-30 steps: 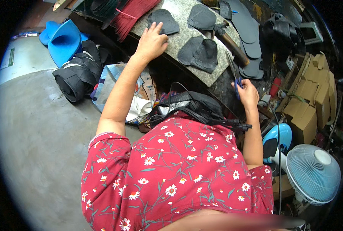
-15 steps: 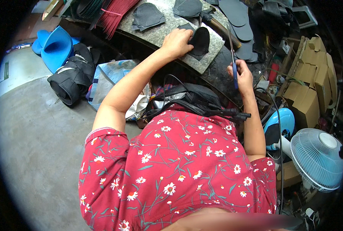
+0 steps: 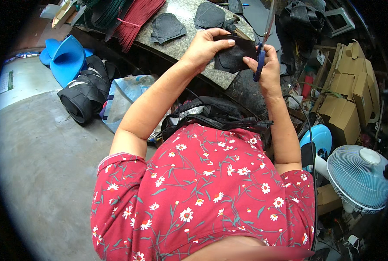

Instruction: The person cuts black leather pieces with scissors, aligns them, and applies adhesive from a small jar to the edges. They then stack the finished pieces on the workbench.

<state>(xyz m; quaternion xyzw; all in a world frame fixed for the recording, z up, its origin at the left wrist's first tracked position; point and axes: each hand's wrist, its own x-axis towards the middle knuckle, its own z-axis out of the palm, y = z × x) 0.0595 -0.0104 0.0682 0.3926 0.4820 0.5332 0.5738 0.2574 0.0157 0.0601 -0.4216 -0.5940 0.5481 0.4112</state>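
A piece of black leather [image 3: 233, 60] is lifted above the corner of a speckled stone slab [image 3: 224, 79]. My left hand [image 3: 202, 48] pinches its upper left edge, thumb on top. At its right edge, the thumb of my right hand [image 3: 268, 71] presses on the leather. That same hand is closed around scissors with blue handles [image 3: 260, 63], whose blades point away from me, clear of the leather. Behind the leather, a hammer [image 3: 241, 32] is partly covered. Two small stacks of cut black pieces [image 3: 167, 28] lie farther back on the slab.
Dark grey sole-shaped sheets [image 3: 255, 17] lie right of the slab, and a bundle of red strips [image 3: 137, 21] at its left. Cardboard boxes [image 3: 344, 104] and a fan [image 3: 358, 178] stand at my right. Blue curved sheets [image 3: 65, 61] and a black roll [image 3: 78, 102] are at left.
My left hand has raised the black leather off the slab. My right hand has moved up and left with the scissors, and its thumb now touches the leather.
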